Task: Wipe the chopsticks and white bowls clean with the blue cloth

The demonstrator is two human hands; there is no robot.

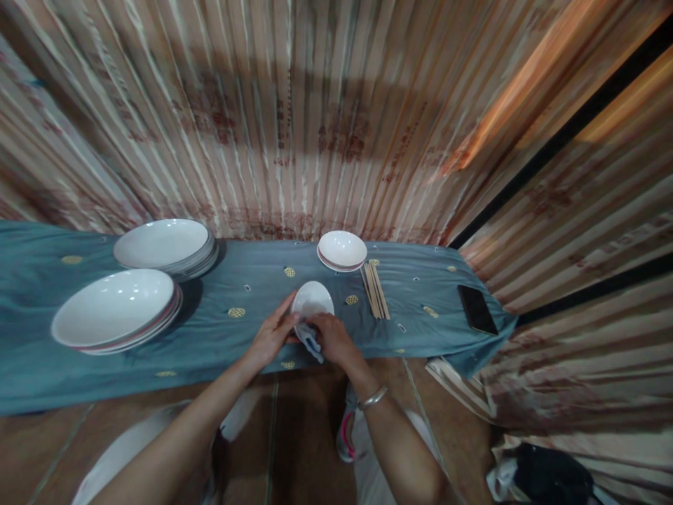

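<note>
A small white bowl [314, 296] is tilted up near the front edge of the table, in front of me. My left hand [274, 331] grips it by its left side, with the thumb at the near rim. My right hand [329, 335] is closed on a bluish-grey cloth [310, 341], pressed at the bowl's near rim; part of the cloth hangs down below the fingers. Just beyond stands a short stack of white bowls [343, 250]. Several wooden chopsticks [375, 291] lie to the right of that stack.
Two stacks of larger white dishes, a near stack [116, 308] and a far stack [162, 244], stand at the left. A black phone [477, 309] lies at the right end of the blue tablecloth [263, 256]. A pleated curtain [315, 126] hangs behind the table.
</note>
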